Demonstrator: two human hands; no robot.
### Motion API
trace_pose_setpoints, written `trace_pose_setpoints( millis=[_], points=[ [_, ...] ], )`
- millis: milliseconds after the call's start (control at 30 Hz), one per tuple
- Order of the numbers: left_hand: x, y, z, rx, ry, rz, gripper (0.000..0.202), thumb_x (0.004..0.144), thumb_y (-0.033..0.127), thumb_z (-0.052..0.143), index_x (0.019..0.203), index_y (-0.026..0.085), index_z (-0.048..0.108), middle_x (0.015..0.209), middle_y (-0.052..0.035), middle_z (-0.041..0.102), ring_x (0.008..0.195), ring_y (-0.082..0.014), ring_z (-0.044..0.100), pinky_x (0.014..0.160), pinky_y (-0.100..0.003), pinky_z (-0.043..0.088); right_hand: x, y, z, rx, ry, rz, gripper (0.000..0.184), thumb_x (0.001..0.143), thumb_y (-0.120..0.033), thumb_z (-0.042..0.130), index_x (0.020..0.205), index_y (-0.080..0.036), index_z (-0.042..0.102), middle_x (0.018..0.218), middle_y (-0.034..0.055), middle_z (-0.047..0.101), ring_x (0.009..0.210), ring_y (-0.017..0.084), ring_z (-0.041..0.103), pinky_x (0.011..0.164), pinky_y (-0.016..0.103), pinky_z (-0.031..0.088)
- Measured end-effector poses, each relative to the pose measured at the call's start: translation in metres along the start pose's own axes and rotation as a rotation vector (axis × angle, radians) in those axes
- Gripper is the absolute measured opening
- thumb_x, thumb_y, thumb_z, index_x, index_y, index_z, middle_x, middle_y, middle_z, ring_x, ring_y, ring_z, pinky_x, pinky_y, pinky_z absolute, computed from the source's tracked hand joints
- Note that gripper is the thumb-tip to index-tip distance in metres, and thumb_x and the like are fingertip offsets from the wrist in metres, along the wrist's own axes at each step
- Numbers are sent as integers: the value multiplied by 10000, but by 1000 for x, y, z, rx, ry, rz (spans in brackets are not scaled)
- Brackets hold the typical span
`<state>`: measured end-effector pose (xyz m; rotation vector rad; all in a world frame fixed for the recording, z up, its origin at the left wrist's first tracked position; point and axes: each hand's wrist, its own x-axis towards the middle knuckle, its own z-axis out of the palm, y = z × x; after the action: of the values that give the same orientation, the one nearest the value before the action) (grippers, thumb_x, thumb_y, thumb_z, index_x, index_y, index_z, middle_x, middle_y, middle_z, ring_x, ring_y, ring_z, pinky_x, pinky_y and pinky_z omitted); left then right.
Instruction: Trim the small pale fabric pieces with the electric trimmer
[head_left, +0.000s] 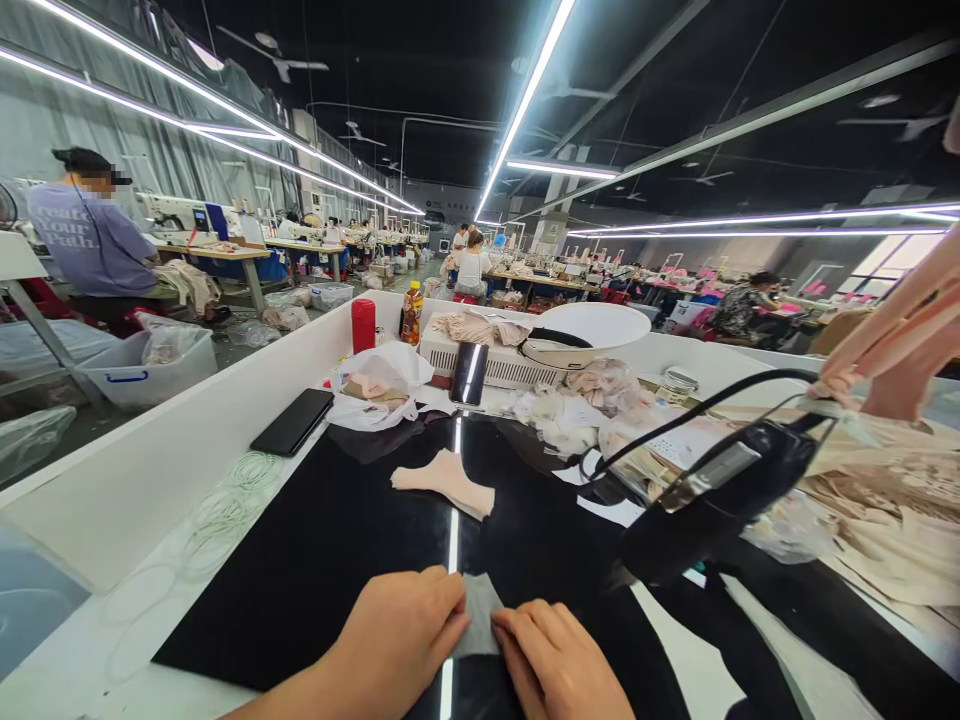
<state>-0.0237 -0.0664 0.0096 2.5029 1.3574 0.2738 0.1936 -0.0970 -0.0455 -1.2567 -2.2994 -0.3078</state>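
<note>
The left hand (401, 630) has its fingers curled in, thumb and forefinger pinching the left edge of a small patch (480, 615). The right hand (562, 660) is bent the same way, its fingertips gripping the patch's right edge, so the patch sits between the two hands. It is pale grey and thin-looking, with a matt face, roughly four-sided, its upper edge slanting and its lower edge fairly straight. It looks smooth and nearly flat; whether it touches the glossy black board (300, 560) under it I cannot tell.

Straight beyond the hands, apart from them, a pink piece (446, 482) lies on the board. It is pale and plain, narrow toward its left end, with curved-in sides, a blunt peak on the far side and a wider end nearer the right hand. A strip of reflected light runs along the board beneath both.

Ahead and to the right of the right hand stands a dark tool (720, 500) with a black cable. Well beyond the left hand are a flat black case (294, 421) and a white bag (382, 385).
</note>
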Motion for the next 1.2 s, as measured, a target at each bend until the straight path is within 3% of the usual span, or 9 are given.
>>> trace_pose_setpoints(
  millis=[533,700,767,867,1000,1200],
  points=[
    [0,-3,5,41,55,36,87,990,209,614,903,204,619,856,25,673,705,-171,657,597,-287,363,3,-7,-1,-2,46,28,269,1078,-229,374,992,-225,628,797,19,648,671,178,624,626,310,458],
    [0,-4,9,279,230,153,219,1005,129,496,823,196,598,782,-13,621,684,-202,599,596,-326,399,4,-11,-1,-30,57,72,294,1076,-205,353,952,-227,618,780,22,635,662,193,605,620,327,426],
    [0,-3,12,329,320,269,319,1011,60,392,798,196,586,750,-23,592,686,-205,575,632,-335,431,4,-11,-1,-43,54,40,263,1064,-184,377,954,-223,612,779,21,634,651,188,604,604,318,412],
    [-1,-2,18,225,380,413,343,1021,33,347,855,193,601,778,-28,608,725,-190,589,715,-323,484,3,-9,0,-82,54,9,231,1046,-162,401,950,-219,604,773,22,631,638,187,601,590,313,399],
    [-2,0,23,121,333,493,270,1044,80,381,1021,180,631,920,-49,685,868,-203,655,855,-341,534,1,-8,2,-114,46,5,240,1043,-161,387,936,-220,594,775,27,632,640,194,600,590,321,393],
    [-1,0,24,141,227,484,225,1048,121,436,1162,101,630,1156,-102,721,1085,-258,681,1052,-393,519,0,-9,4,-127,74,-8,269,1058,-183,356,954,-217,602,774,31,635,640,199,590,595,331,379]
  ],
)
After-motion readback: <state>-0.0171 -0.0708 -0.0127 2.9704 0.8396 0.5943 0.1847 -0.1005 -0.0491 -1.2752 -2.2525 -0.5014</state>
